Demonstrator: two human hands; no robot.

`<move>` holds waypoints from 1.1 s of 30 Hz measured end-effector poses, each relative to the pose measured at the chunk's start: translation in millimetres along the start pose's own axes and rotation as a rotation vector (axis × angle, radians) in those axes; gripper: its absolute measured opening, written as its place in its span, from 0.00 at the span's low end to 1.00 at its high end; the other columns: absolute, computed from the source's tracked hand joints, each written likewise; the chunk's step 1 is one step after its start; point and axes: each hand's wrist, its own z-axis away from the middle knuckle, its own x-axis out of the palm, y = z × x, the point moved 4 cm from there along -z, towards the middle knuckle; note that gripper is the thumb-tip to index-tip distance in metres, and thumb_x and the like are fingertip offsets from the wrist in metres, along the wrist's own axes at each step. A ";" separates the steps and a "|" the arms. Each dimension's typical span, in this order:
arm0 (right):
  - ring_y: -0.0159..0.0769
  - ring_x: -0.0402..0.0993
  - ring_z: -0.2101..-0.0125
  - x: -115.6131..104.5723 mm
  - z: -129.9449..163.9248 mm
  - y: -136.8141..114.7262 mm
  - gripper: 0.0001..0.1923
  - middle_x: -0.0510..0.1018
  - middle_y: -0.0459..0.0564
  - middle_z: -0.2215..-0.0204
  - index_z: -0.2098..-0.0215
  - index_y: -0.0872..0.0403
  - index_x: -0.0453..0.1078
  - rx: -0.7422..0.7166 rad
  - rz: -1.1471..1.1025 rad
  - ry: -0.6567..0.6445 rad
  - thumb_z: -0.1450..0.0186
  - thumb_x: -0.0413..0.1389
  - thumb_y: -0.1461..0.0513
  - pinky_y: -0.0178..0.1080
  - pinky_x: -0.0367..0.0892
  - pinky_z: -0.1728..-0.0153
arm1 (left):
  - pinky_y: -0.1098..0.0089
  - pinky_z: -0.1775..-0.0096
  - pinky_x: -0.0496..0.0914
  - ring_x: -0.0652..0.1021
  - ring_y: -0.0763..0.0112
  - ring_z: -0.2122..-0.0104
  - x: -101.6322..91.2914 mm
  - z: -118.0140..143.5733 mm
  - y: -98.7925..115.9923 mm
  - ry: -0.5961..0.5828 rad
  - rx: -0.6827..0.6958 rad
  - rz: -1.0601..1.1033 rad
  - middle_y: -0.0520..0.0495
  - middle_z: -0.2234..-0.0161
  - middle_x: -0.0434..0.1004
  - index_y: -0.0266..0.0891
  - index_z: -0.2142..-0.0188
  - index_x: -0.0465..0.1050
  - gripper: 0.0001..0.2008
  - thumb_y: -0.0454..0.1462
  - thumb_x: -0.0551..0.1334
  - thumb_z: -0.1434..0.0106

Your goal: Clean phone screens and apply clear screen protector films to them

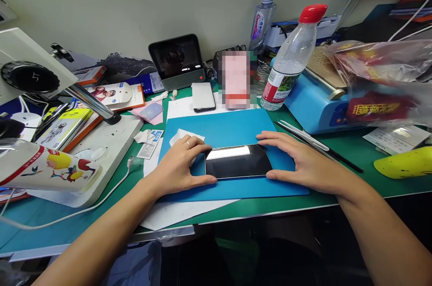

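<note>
A black smartphone [232,165] lies sideways, screen up, over the blue mat [222,126], with a bright reflection along its upper part. At its left end my left hand [182,164] grips the corners between thumb and fingers; a ring is on one finger. My right hand [295,160] holds the opposite end the same way, thumb at the near corner and fingertips at the far one. A crumpled white tissue [180,135] sits behind my left hand, partly hidden by it. Whether the phone rests fully on the mat I cannot tell.
Behind the mat stand a smart display [177,63] and a white power bank [203,97]. A red-capped bottle [286,65] is beside a blue machine [320,101]. Tweezers-like thin tools [303,135] lie right of the mat. At left are a lamp stand [97,160], a cup [50,166] and a white cable [101,205].
</note>
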 end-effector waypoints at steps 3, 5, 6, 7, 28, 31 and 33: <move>0.57 0.59 0.34 1.2 -1.0 1.0 0.36 0.65 0.55 0.33 0.37 0.47 0.66 -0.007 0.006 0.006 0.40 0.61 0.43 0.60 0.60 0.37 | 0.53 0.47 0.68 0.72 0.53 0.49 -0.1 -0.1 0.2 0.011 0.010 -0.002 0.41 0.48 0.72 0.41 0.43 0.70 0.32 0.56 0.68 0.40; 0.57 0.60 0.34 1.4 -1.3 1.8 0.36 0.65 0.54 0.33 0.37 0.47 0.66 -0.012 0.002 0.015 0.40 0.62 0.44 0.59 0.61 0.37 | 0.54 0.48 0.69 0.72 0.53 0.49 -0.2 -0.2 0.3 0.016 0.017 -0.005 0.41 0.48 0.72 0.41 0.43 0.70 0.32 0.56 0.68 0.40; 0.57 0.60 0.34 1.4 -1.3 2.0 0.36 0.66 0.54 0.33 0.37 0.47 0.66 -0.013 0.000 0.019 0.40 0.62 0.44 0.59 0.61 0.37 | 0.54 0.48 0.69 0.72 0.53 0.49 -0.4 -0.2 0.5 0.017 0.020 -0.006 0.41 0.48 0.72 0.41 0.43 0.70 0.32 0.56 0.68 0.40; 0.58 0.60 0.34 1.3 -1.3 2.2 0.36 0.66 0.54 0.33 0.37 0.46 0.66 -0.012 -0.001 0.022 0.40 0.63 0.44 0.59 0.61 0.37 | 0.54 0.48 0.69 0.72 0.53 0.49 -0.7 -0.3 0.6 0.018 0.021 -0.005 0.41 0.48 0.72 0.41 0.43 0.70 0.32 0.56 0.68 0.40; 0.58 0.60 0.34 1.6 0.5 -0.1 0.36 0.66 0.54 0.33 0.33 0.46 0.62 0.004 0.013 0.050 0.36 0.58 0.45 0.61 0.61 0.38 | 0.51 0.45 0.66 0.70 0.51 0.46 -2.3 0.3 0.4 -0.035 -0.017 0.011 0.39 0.45 0.69 0.42 0.40 0.67 0.36 0.58 0.68 0.41; 0.58 0.61 0.35 0.7 0.6 0.8 0.34 0.68 0.53 0.34 0.33 0.46 0.63 0.025 -0.003 0.077 0.35 0.56 0.46 0.62 0.62 0.38 | 0.51 0.45 0.66 0.70 0.50 0.46 -3.8 0.4 0.6 -0.042 -0.003 0.026 0.40 0.45 0.69 0.43 0.39 0.65 0.38 0.59 0.68 0.42; 0.59 0.62 0.35 0.5 0.5 0.8 0.33 0.68 0.53 0.34 0.34 0.45 0.63 0.030 -0.003 0.080 0.35 0.56 0.46 0.62 0.62 0.39 | 0.52 0.46 0.67 0.70 0.50 0.47 -4.9 0.3 1.0 -0.048 0.008 0.030 0.40 0.45 0.70 0.43 0.39 0.66 0.39 0.60 0.68 0.43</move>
